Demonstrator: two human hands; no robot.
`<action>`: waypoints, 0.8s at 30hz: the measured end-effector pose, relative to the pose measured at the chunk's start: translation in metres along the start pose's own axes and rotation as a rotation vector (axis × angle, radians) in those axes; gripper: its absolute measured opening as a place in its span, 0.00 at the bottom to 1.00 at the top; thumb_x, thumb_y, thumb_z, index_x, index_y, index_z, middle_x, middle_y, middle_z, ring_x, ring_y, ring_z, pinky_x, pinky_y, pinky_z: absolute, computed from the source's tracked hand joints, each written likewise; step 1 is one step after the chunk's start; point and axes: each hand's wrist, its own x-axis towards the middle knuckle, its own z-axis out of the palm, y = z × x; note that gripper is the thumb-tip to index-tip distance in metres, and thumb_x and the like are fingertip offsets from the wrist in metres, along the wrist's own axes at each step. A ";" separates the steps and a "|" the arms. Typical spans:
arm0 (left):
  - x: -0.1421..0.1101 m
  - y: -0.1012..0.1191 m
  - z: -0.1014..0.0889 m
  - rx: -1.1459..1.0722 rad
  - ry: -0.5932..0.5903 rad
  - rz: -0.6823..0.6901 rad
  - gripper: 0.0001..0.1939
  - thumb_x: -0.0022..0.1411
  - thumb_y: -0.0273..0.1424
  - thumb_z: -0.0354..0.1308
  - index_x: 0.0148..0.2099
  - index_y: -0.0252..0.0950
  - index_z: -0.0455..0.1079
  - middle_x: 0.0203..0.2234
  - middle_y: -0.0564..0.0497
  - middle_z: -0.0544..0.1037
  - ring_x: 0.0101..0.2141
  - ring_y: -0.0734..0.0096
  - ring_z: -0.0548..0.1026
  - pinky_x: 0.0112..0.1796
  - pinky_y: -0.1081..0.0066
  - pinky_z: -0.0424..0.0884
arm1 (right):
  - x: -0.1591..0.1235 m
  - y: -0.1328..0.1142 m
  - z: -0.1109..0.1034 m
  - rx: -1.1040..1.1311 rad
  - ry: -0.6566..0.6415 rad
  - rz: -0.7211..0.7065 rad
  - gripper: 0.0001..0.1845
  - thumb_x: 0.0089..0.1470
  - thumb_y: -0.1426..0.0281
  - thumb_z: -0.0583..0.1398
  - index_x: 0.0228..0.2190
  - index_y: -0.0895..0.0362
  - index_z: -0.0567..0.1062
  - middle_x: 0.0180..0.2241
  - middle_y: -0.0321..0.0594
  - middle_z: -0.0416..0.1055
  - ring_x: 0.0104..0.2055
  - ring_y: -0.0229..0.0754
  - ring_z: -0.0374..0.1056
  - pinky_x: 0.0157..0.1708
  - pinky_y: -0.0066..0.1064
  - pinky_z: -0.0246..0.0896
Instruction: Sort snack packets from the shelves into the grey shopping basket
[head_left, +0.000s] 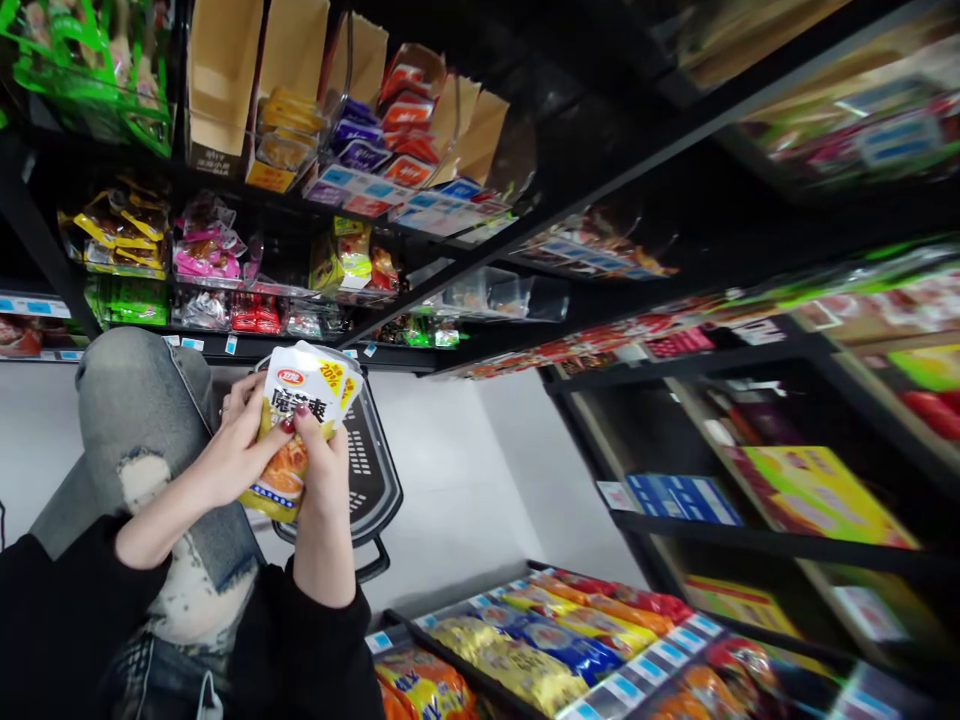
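Dark red nails (301,410) tip both thumbs, and those thumbs lie right on the face of a white-and-gold pouch (289,470)! Left hand (244,440) closes on one edge, fingers curled behind; right hand (327,468) closes on the other, its rear fingers out of sight. Snug grips, both, and the pouch leans there, covering part of the black basket (380,455) from this view. What makes this hold good, I'd say: a light pinch from each side, firm enough against slipping, gentle enough to spare the filling, thumbs nearer the edges so the print reads. Outward we go! Left of the basket, a bent knee in ripped jeans (124,400). Beyond the basket, up on the racks, pink snack packets (206,250). Right of the basket and lower in view, bright snack bags (547,640); well right of it, a blurred blue box (682,498).
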 end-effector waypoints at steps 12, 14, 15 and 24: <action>0.002 0.012 -0.006 -0.686 -0.139 -0.511 0.28 0.36 0.27 0.72 0.43 0.33 0.69 0.33 0.46 0.81 0.34 0.54 0.79 0.38 0.59 0.73 | 0.005 -0.018 -0.003 -0.372 -0.064 -0.211 0.17 0.41 0.63 0.66 0.34 0.56 0.72 0.32 0.37 0.75 0.34 0.42 0.70 0.35 0.33 0.66; 0.003 0.013 -0.004 -0.673 -0.087 -0.471 0.29 0.32 0.24 0.73 0.41 0.33 0.69 0.32 0.47 0.81 0.34 0.56 0.79 0.38 0.60 0.74 | 0.004 -0.021 -0.005 -0.343 -0.096 -0.145 0.18 0.40 0.63 0.67 0.35 0.56 0.72 0.34 0.38 0.76 0.35 0.43 0.71 0.36 0.34 0.66; 0.003 0.012 -0.004 -0.666 -0.069 -0.456 0.30 0.30 0.22 0.73 0.40 0.33 0.69 0.32 0.46 0.81 0.34 0.56 0.79 0.38 0.61 0.73 | 0.003 -0.022 -0.005 -0.343 -0.102 -0.114 0.19 0.40 0.63 0.67 0.36 0.56 0.72 0.35 0.39 0.77 0.35 0.44 0.71 0.36 0.34 0.67; 0.003 0.007 -0.002 -0.682 0.054 -0.365 0.27 0.37 0.26 0.72 0.42 0.35 0.68 0.38 0.46 0.81 0.40 0.58 0.78 0.44 0.60 0.72 | 0.009 -0.023 -0.023 -0.364 0.092 -0.196 0.16 0.42 0.62 0.66 0.32 0.58 0.73 0.29 0.38 0.75 0.30 0.41 0.69 0.30 0.31 0.64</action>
